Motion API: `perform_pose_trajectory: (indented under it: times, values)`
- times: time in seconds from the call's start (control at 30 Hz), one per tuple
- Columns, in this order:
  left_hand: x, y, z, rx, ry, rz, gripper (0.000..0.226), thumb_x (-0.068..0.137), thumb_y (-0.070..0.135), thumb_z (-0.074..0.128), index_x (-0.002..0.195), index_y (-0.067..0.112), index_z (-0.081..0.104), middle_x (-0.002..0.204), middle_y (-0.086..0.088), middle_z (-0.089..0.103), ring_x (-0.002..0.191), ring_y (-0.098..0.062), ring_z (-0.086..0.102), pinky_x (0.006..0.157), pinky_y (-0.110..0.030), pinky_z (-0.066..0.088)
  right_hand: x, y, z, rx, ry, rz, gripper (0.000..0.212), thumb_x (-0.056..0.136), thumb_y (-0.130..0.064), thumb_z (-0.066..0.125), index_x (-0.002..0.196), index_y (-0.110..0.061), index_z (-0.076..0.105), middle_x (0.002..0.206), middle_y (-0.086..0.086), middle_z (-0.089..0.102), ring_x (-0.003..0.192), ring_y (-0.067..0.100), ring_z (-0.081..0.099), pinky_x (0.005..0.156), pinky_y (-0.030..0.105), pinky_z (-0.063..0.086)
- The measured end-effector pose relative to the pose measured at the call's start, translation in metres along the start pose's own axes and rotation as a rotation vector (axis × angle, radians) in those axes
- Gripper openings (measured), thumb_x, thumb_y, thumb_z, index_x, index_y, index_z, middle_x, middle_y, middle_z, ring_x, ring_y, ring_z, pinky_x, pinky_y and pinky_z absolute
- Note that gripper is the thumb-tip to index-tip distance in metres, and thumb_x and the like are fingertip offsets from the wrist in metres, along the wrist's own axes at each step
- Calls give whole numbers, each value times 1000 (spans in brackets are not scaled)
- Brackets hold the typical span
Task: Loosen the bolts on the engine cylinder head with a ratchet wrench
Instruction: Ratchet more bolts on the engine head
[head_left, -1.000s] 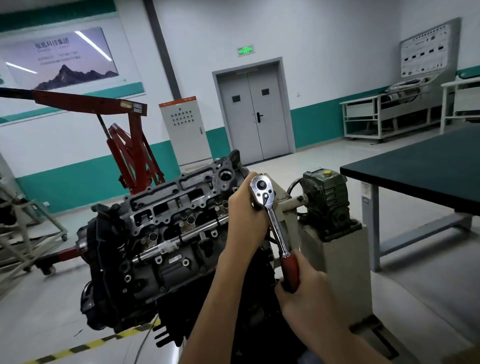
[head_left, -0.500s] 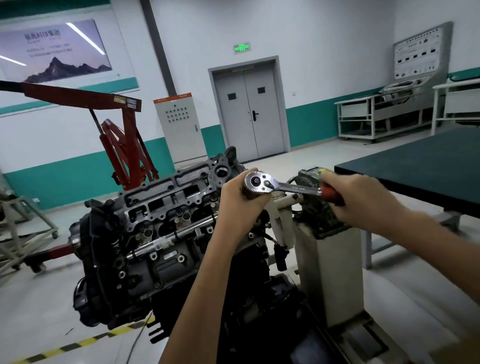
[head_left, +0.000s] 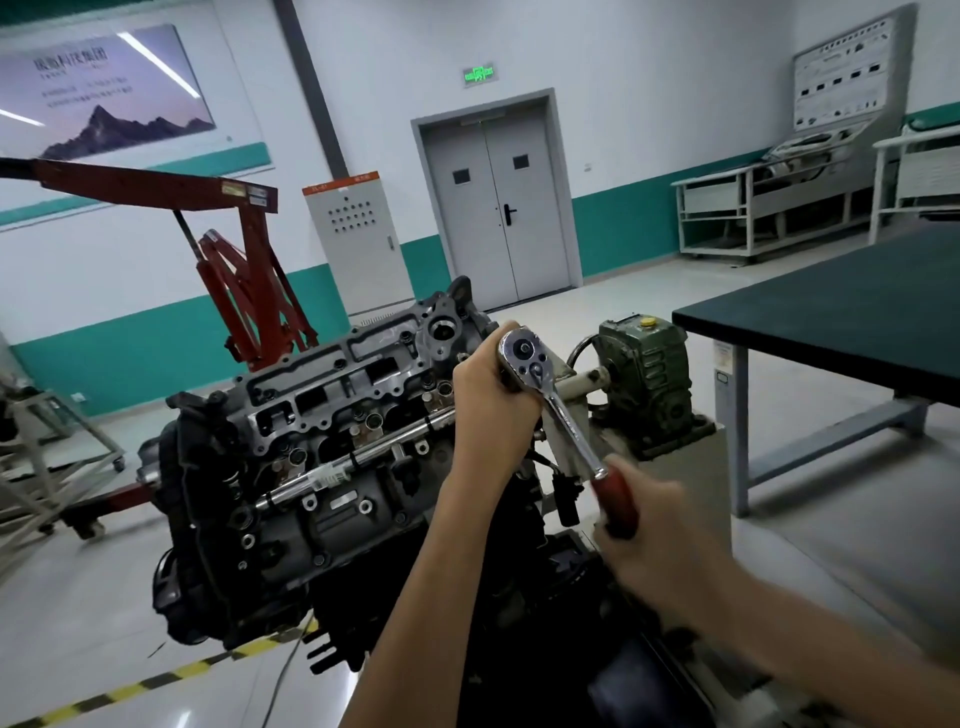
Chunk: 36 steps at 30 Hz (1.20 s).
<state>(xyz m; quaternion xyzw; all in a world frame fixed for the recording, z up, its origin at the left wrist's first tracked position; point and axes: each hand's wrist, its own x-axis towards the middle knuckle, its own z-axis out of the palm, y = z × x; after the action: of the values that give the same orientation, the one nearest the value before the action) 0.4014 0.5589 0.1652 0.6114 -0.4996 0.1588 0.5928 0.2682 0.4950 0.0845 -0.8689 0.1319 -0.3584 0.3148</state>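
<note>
The engine cylinder head sits in the middle left of the frame, its open top tilted toward the camera, on the dark engine block below it. At its right end the person's left grip, a bare hand, is curled round the head of the ratchet wrench, with the chrome ratchet face showing just right of the knuckles; the bolt under it is hidden by the hand. The wrench shaft slants down to the lower right, where the right grip, also a bare hand and blurred, is closed round the red handle. Just behind the wrench stands a green gearbox on a pale pedestal. A dark green worktop fills the right of the frame. A red engine hoist stands in the upper left, with a grey control cabinet and a double door against the back wall. Yellow and black floor tape runs across the lower left.
</note>
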Motion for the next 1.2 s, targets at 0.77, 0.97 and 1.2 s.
perform_pose_trajectory:
  times: [0.77,0.97,1.2]
  values:
    - [-1,-1,-6,80,-66,20,35,78,-9,64,67,19,45,58,4,47,56,-6,40,53,-31,37,-17,-24,45,314,103,80,27,67,-10,61,77,-32,49,50,-3,47,47,1,51,40,3,31]
    - [3,3,-6,30,-93,-24,46,73,-12,62,59,30,49,56,15,54,51,-2,43,49,-14,36,34,30,-51,-277,-113,-171,36,70,-3,69,101,-13,55,61,-14,46,48,1,49,48,9,37]
    - [5,4,-8,3,-130,-75,32,78,-5,67,72,26,62,61,13,59,57,-6,50,56,-19,43,106,21,-108,-629,-84,-355,26,71,-2,66,93,-11,54,66,0,54,54,16,48,52,15,29]
